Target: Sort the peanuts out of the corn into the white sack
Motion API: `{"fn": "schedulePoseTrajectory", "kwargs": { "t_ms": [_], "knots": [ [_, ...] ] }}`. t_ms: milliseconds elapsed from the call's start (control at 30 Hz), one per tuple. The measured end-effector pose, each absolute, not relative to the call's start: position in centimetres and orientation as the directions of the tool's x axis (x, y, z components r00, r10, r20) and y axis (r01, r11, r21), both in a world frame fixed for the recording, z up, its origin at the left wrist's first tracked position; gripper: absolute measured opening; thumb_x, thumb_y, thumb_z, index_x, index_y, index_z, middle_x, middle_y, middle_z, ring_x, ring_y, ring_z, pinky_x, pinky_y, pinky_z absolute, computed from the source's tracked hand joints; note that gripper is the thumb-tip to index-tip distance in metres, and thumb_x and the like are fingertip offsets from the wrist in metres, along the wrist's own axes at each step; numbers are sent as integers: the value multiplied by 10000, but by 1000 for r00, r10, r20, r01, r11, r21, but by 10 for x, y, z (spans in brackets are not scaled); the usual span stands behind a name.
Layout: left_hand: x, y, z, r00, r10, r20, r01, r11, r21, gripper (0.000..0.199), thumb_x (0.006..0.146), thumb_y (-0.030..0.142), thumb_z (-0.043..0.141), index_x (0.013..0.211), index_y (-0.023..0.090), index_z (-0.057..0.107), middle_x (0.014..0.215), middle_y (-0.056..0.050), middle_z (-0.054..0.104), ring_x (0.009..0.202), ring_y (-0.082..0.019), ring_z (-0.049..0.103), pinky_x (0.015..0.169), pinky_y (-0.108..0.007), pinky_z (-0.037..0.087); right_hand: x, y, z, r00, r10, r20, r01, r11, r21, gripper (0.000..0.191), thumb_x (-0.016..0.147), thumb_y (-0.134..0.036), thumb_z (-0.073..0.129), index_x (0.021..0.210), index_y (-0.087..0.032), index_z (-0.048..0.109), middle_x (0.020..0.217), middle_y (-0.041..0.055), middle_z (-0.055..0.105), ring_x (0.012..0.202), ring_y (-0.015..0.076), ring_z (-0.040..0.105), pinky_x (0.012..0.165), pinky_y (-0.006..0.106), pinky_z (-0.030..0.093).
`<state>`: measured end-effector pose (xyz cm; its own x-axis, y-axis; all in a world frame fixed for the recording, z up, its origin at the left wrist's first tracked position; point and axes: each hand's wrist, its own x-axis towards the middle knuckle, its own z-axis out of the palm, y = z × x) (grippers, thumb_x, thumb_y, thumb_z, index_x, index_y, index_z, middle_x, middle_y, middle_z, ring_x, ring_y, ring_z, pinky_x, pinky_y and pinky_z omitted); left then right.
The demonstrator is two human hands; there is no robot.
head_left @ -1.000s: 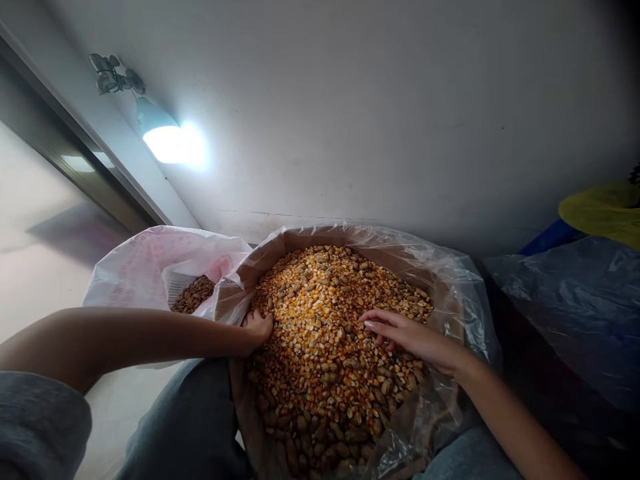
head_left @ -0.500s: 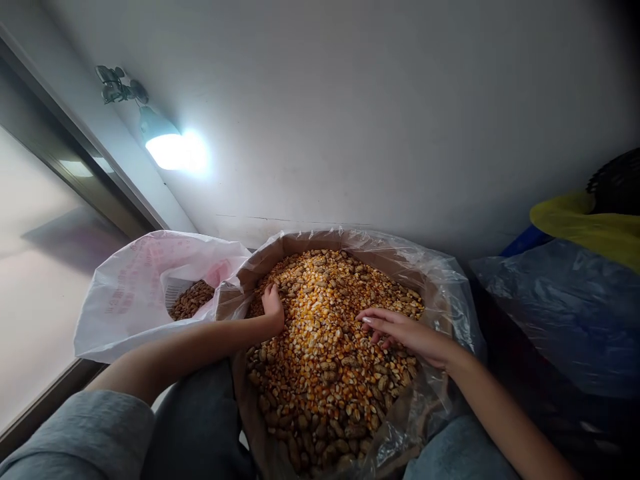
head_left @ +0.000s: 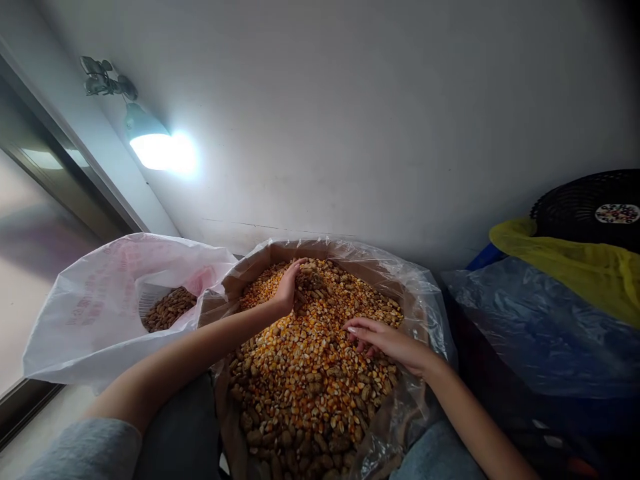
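Note:
A large sack with a clear plastic liner (head_left: 423, 293) stands between my knees, filled with yellow corn kernels (head_left: 295, 353) mixed with unshelled peanuts (head_left: 327, 443). My left hand (head_left: 287, 288) is at the far part of the heap, its edge down against the kernels. Its fingers stretch forward, with peanuts just to their right. Over the right side of the heap, my right hand (head_left: 383, 339) hovers low or rests lightly; I cannot tell which. Its fingers are loosely bent and apart, holding nothing visible.
To the left, a white sack (head_left: 115, 287) lies open with brown shelled nuts (head_left: 170, 308) inside. A lit lamp (head_left: 150, 143) is clamped near the wall corner. At right are a yellow mesh cloth (head_left: 565, 260), a black fan-like grille (head_left: 590, 197) and a blue plastic-covered bundle (head_left: 545, 327).
My left hand has moved forward and to the right across the heap, and its fingers have straightened. My right hand has kept much the same pose. The camera view has shifted slightly right.

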<state>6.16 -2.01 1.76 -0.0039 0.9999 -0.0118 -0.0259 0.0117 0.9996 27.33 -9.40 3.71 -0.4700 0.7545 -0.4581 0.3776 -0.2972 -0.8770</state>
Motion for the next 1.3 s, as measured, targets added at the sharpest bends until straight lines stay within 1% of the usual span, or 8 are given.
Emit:
{"fn": "schedulePoseTrajectory", "kwargs": {
  "t_ms": [200,367,567,667,833,1100,1200,1300],
  "knots": [
    [33,-8,20,70,969,235,365,-245,898,389,817,387,318,1123,213,484,1321,-13,329,1221,-158,255,1016,-303,199,276,-92,33,-452,796,-404,351,-257,-900,367,741,-466,462,994,-209,532,925,53,545,800,160,517,665,272,405],
    [37,-24,5,308,941,141,712,-326,623,516,805,447,323,1227,154,382,1322,-82,325,1222,-180,249,1016,-347,196,276,-90,32,-402,836,-373,388,-214,-897,381,745,-495,440,999,-225,531,916,45,557,797,164,520,678,284,396],
    [74,-60,6,580,811,83,785,-583,208,481,824,402,287,1261,206,328,1332,-44,317,1238,-234,194,995,-454,175,274,-91,34,-392,822,-412,401,-251,-881,358,746,-470,453,984,-217,540,903,44,560,764,152,517,643,269,395],
    [83,-65,8,676,737,18,737,-676,16,444,840,284,244,1246,146,361,1332,-80,316,1235,-230,212,999,-428,171,274,-92,35,-386,813,-436,417,-268,-868,363,753,-462,448,1014,-223,530,905,42,561,778,153,516,655,270,398],
    [73,-50,-2,586,806,-77,786,-589,-189,509,785,163,308,1273,18,302,1355,-148,233,1259,-243,142,1029,-377,100,276,-93,36,-389,812,-436,420,-265,-868,345,758,-457,447,996,-221,529,922,39,551,783,150,519,665,270,401],
    [4,-21,-11,152,988,-8,983,-152,-104,553,814,448,245,1263,142,348,1348,-134,265,1227,-310,204,962,-478,177,276,-92,34,-437,784,-441,418,-257,-871,331,768,-439,440,993,-213,531,926,48,552,760,139,520,638,262,405],
    [8,-9,-8,248,955,164,968,-251,-1,552,819,464,224,1281,174,306,1365,-104,233,1254,-271,137,995,-447,118,277,-91,32,-447,795,-409,390,-238,-889,329,767,-445,440,984,-217,535,910,42,559,755,139,522,626,260,402],
    [38,2,-10,424,886,185,879,-453,153,590,812,498,224,1313,185,226,1379,-79,203,1269,-230,87,1013,-401,101,277,-91,30,-421,827,-373,371,-218,-903,324,765,-453,438,957,-214,543,884,35,569,748,139,526,620,257,396]
  ]
}}
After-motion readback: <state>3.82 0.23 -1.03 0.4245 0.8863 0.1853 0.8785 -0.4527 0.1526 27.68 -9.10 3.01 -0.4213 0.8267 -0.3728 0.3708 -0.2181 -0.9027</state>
